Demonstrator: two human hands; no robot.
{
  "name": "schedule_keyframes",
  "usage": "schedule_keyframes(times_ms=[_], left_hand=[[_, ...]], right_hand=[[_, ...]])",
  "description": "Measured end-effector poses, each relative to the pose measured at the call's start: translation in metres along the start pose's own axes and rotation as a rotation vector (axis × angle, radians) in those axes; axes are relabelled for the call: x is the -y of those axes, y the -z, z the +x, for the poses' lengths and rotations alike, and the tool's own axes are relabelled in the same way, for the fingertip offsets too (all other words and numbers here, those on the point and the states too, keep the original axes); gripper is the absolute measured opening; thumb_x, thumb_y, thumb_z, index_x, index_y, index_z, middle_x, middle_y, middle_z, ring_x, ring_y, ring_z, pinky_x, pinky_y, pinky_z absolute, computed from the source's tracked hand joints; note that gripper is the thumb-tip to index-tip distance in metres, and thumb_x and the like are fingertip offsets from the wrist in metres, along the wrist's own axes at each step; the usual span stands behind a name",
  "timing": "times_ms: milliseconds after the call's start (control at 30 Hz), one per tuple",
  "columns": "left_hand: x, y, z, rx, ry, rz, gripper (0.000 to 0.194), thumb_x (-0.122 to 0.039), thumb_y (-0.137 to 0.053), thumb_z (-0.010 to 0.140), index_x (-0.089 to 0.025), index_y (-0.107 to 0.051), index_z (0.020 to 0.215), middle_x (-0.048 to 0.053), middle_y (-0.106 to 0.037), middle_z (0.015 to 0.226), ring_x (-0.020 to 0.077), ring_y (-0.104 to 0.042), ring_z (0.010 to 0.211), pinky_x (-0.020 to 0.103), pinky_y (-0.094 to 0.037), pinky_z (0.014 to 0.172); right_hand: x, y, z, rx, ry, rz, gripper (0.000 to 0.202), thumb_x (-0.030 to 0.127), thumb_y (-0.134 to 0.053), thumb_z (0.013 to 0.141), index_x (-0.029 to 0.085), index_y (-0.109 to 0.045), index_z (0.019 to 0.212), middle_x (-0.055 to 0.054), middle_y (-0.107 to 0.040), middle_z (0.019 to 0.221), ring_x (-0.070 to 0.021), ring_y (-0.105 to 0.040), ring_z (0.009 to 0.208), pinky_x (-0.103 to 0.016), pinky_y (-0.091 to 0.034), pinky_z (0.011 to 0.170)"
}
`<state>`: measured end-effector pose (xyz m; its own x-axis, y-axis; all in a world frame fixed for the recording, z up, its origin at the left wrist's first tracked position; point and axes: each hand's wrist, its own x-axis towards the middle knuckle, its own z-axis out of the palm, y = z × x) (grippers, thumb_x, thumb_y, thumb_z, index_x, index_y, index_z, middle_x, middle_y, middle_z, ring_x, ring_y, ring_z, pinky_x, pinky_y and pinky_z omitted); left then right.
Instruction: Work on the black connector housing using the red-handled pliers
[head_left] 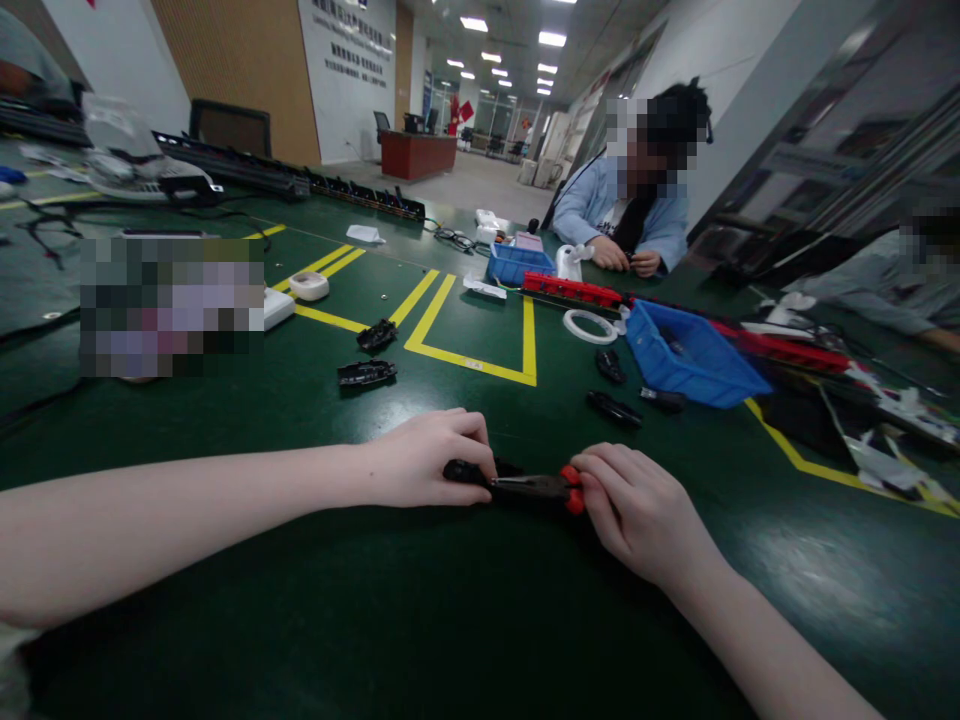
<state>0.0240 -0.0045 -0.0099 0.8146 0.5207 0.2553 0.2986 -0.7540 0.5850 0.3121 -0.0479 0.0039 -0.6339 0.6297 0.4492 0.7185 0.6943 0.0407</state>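
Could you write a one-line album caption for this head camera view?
Over a green table, the left hand grips a small black part while the right hand holds red-handled pliers against it.

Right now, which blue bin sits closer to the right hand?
The near blue bin, just right of the white ring, is closer to the right hand; the far blue bin sits toward the person in light blue.

Red-handled pliers (541,487) against black part (463,471)
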Motion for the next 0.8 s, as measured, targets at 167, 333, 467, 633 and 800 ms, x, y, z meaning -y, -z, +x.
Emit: schedule_keyframes(times_ms=[167, 333, 467, 633, 800], left_hand=[[0.0, 0.001, 0.0, 0.002, 0.003, 0.014, 0.012, -0.027, -0.072, 0.091, -0.021, -0.073, 0.101, 0.005, -0.061, 0.104, 0.0206, -0.06, 0.096, 0.032, -0.047, 0.08], [-0.002, 0.002, 0.0, 0.015, 0.013, 0.013, 0.013, -0.027, -0.072, 0.091, -0.02, -0.073, 0.101, 0.005, -0.06, 0.104, 0.0204, -0.06, 0.096, 0.032, -0.048, 0.081], [-0.004, 0.004, 0.0, 0.025, 0.031, 0.012, 0.013, -0.027, -0.072, 0.091, -0.02, -0.073, 0.102, 0.005, -0.061, 0.105, 0.0211, -0.06, 0.097, 0.033, -0.048, 0.082], [-0.005, 0.004, 0.0, 0.026, 0.028, 0.006, 0.014, -0.026, -0.071, 0.092, -0.02, -0.074, 0.103, 0.006, -0.062, 0.106, 0.0211, -0.06, 0.098, 0.033, -0.048, 0.083], [-0.003, 0.002, 0.0, 0.015, 0.012, 0.006, 0.014, -0.026, -0.072, 0.091, -0.019, -0.074, 0.103, 0.006, -0.061, 0.104, 0.0213, -0.06, 0.097, 0.034, -0.048, 0.083]], right_hand=[[0.002, 0.0, 0.0, -0.002, 0.006, -0.017, 0.025, 0.019, -0.044, 0.097, 0.015, -0.068, 0.095, -0.011, -0.071, 0.09, -0.0195, -0.063, 0.075, -0.033, -0.05, 0.066], [0.004, -0.001, 0.001, 0.009, -0.002, -0.017, 0.026, 0.021, -0.043, 0.099, 0.015, -0.068, 0.095, -0.01, -0.071, 0.09, -0.0187, -0.063, 0.075, -0.032, -0.051, 0.065], [0.003, -0.001, 0.001, 0.014, 0.001, -0.015, 0.026, 0.021, -0.042, 0.099, 0.015, -0.068, 0.095, -0.01, -0.071, 0.09, -0.0186, -0.064, 0.075, -0.032, -0.051, 0.066], [-0.003, 0.002, -0.001, 0.023, 0.005, -0.017, 0.026, 0.02, -0.042, 0.099, 0.015, -0.068, 0.095, -0.01, -0.071, 0.09, -0.0187, -0.064, 0.075, -0.032, -0.051, 0.067], [-0.006, 0.002, -0.003, 0.02, 0.018, -0.019, 0.026, 0.02, -0.043, 0.099, 0.014, -0.067, 0.094, -0.01, -0.071, 0.089, -0.0188, -0.063, 0.074, -0.032, -0.05, 0.065]])
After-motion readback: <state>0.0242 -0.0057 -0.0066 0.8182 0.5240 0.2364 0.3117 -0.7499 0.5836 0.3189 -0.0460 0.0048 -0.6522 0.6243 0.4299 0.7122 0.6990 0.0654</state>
